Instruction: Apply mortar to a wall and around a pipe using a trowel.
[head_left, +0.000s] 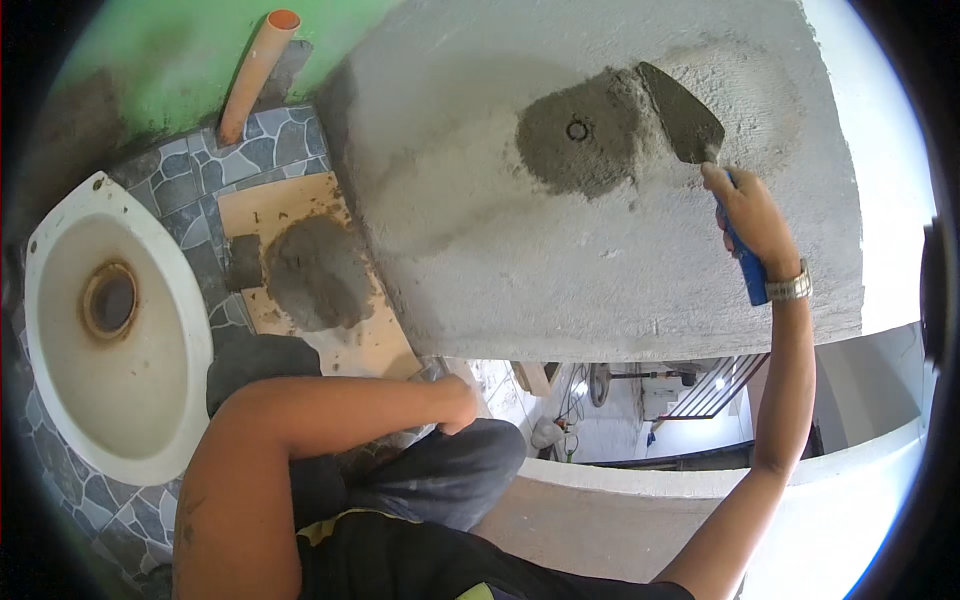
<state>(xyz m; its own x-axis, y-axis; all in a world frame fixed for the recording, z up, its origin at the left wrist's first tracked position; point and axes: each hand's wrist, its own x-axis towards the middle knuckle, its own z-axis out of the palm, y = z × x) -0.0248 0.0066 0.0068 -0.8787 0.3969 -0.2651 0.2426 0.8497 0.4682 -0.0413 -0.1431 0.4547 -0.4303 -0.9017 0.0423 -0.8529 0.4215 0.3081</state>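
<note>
My right hand (750, 215) grips the blue handle of a pointed trowel (682, 115), whose grey blade lies against a rough cement wall (480, 230). The blade's tip touches the right edge of a dark wet mortar patch (580, 135) with a small round pipe end in its middle. My left hand (458, 405) is closed and rests on my knee, with nothing visible in it.
A white squat toilet pan (110, 320) sits in the stone-pattern tiled floor at left. A wooden board (300, 260) beside it carries a heap of wet mortar. An orange pipe (255, 75) leans on the green wall. A low white wall (700, 485) runs below.
</note>
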